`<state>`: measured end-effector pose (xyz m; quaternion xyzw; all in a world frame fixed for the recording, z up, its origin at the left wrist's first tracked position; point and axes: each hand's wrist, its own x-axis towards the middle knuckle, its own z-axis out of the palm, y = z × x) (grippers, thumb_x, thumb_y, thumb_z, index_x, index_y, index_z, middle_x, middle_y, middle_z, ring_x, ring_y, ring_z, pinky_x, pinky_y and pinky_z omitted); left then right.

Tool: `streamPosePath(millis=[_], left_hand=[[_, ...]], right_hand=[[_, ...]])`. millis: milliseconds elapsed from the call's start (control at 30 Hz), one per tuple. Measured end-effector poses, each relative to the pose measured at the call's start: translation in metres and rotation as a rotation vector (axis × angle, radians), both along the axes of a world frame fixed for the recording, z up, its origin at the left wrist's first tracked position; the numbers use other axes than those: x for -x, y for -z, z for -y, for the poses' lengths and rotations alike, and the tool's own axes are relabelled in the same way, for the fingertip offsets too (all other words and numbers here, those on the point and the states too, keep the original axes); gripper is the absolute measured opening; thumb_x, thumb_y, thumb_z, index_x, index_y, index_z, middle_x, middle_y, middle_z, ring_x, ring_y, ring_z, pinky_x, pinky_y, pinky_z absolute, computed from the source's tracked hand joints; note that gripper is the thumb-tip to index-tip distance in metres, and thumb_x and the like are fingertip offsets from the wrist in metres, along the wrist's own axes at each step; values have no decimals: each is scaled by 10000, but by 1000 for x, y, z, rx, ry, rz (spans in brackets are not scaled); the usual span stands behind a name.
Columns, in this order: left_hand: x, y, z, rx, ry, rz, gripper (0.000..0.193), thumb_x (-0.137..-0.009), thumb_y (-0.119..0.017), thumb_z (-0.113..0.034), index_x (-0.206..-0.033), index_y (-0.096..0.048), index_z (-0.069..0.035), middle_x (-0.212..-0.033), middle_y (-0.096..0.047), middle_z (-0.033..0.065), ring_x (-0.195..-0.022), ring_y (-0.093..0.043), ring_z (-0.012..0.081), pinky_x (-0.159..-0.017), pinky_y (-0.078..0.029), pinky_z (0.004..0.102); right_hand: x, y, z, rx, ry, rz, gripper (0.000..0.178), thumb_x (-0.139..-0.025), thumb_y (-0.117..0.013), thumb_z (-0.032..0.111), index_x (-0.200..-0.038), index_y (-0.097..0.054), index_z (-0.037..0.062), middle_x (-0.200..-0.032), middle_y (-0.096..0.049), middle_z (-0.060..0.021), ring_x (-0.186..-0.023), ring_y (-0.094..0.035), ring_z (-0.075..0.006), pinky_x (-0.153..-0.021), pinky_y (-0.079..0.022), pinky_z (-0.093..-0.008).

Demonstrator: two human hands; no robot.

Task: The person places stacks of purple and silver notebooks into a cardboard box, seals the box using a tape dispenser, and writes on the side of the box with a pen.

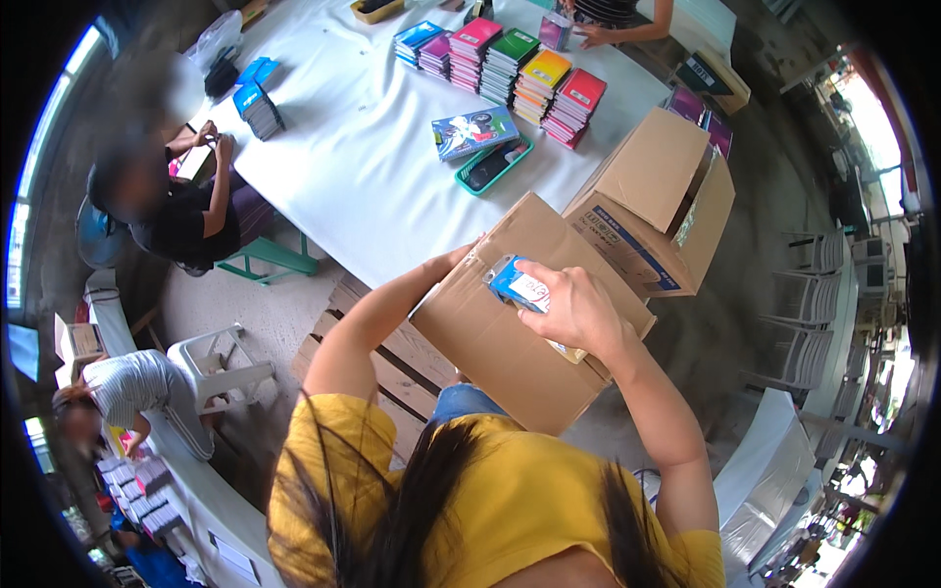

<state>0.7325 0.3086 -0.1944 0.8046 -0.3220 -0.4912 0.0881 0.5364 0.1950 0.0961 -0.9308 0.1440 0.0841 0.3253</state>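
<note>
A closed cardboard box (470, 323) stands tilted in front of me, close to the table's near edge. My right hand (578, 312) is wrapped round a blue tape dispenser (508, 278) pressed against the top of this box. A yellowish piece of the dispenser (566, 350), perhaps its tape roll, shows below my palm. My left hand (459, 257) reaches to the box's far left edge and touches it there; its fingers are hidden behind the cardboard.
A second cardboard box (642, 181), its flaps raised, stands to the right. On the white table (343, 147) are stacks of coloured booklets (520, 49), a picture-covered box (474, 132) and a green tray (493, 167). Co-workers sit at left (167, 196) and stand across (618, 20).
</note>
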Motion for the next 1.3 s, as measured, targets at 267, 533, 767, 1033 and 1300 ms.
streamPosePath(millis=[267, 533, 767, 1033, 1300], left_hand=[[-72, -35, 6, 455, -326, 306, 665, -884, -562, -584, -1322, -546, -83, -1369, -487, 261, -1247, -499, 390, -988, -430, 530], [92, -187, -31, 767, 392, 718, 804, -848, -499, -701, -1484, -363, -228, -1584, -191, 138, -1435, -195, 412, -1125, -193, 609], [223, -170, -14, 718, 493, 716, 1119, -717, -507, -836, -1545, -173, -162, -1603, -57, 182, -1455, -47, 464, -1089, -73, 721], [324, -175, 12, 366, 787, 1224, 933, -798, -581, -658, -1541, -211, -232, -1618, 24, 122, -1475, 3, 403, -1119, -43, 701], [391, -104, 38, 86, 1050, 739, 732, -903, -511, -539, -1493, -297, -163, -1448, -269, 60, -1325, -237, 273, -1098, -131, 518]], right_hand=[[-6, -10, -2, 13, -77, -82, 631, -640, -644, 248, -1237, -619, 43, -979, -688, -232, -926, -665, -390, -885, -526, -425], [102, -9, 21, 53, -94, -171, 689, -624, -649, 253, -1291, -584, 95, -950, -692, -220, -905, -664, -388, -874, -528, -431], [210, -15, 29, 91, -47, -149, 667, -665, -709, 272, -1301, -574, 122, -908, -681, -238, -844, -661, -404, -803, -539, -435], [345, 28, 43, 218, -43, -468, 691, -661, -712, 286, -1323, -561, 157, -918, -699, -206, -903, -671, -385, -866, -533, -455], [280, 161, -14, 462, -452, -613, 456, -671, -710, 329, -1037, -681, 59, -940, -706, -164, -895, -684, -352, -799, -561, -421]])
